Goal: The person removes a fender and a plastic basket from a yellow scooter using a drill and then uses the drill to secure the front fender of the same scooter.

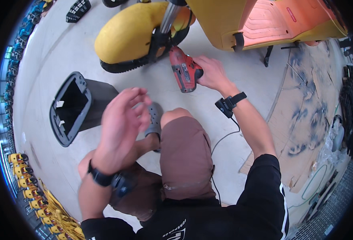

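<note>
My right hand is closed round the handle of a red and black cordless drill. Its nose end points up to the fork beside the front wheel of a yellow scooter. Over that wheel sits a rounded yellow fender. I cannot see whether the bit touches a fastener. My left hand is raised above my left leg, slightly blurred, with its fingers loosely curled and apart and nothing visible in it. Near it, a dark grey plastic bin lies on its side, its opening facing left.
The scooter's footboard is pinkish orange. Stained cardboard covers floor at the right. A black basket stands far left. Rows of yellow machines line the left edge. A thin cable hangs from my right wrist device.
</note>
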Motion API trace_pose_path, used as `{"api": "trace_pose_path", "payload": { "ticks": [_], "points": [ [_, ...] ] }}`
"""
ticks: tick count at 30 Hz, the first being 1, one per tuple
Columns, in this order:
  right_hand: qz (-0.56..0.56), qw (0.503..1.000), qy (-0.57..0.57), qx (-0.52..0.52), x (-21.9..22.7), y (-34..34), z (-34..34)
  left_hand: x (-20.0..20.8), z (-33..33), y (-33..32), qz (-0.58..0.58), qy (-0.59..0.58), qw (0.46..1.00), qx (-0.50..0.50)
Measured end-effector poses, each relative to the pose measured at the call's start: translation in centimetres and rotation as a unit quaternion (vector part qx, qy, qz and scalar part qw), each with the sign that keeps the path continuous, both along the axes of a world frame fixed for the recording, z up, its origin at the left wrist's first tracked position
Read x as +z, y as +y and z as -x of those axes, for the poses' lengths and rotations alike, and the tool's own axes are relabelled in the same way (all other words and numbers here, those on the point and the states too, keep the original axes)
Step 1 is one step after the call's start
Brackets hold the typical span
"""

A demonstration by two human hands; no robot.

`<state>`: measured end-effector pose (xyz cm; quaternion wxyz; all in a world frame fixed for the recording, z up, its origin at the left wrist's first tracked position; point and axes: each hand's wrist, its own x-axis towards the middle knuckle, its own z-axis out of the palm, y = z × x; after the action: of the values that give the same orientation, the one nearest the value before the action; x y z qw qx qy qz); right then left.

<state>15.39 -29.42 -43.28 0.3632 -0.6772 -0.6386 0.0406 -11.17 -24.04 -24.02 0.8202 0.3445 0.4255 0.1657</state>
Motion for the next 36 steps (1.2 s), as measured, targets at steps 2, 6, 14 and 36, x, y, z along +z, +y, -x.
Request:
{"api": "trace_pose_path", "payload": {
  "ticks": [2, 6, 14, 36],
  "points": [
    [-0.007, 1.000, -0.002, -0.001, -0.2, 0.2, -0.2, -3.8, -1.4, 1.5, -0.007, 0.007, 1.000, 0.018],
    [-0.030, 0.999, 0.003, 0.025, 0.0, 0.1, -0.6, -7.7, -2.0, 2.9, -0.014, 0.079, 0.996, 0.040],
    [-0.017, 0.999, -0.023, 0.040, 0.5, -0.9, -1.0, -14.5, -8.9, 5.3, 0.088, -0.014, 0.987, 0.134],
    [0.277, 0.956, 0.032, -0.094, -10.0, -19.5, 3.5, -24.4, 0.2, 5.6, 0.067, 0.191, 0.979, 0.037]
  ]
}}
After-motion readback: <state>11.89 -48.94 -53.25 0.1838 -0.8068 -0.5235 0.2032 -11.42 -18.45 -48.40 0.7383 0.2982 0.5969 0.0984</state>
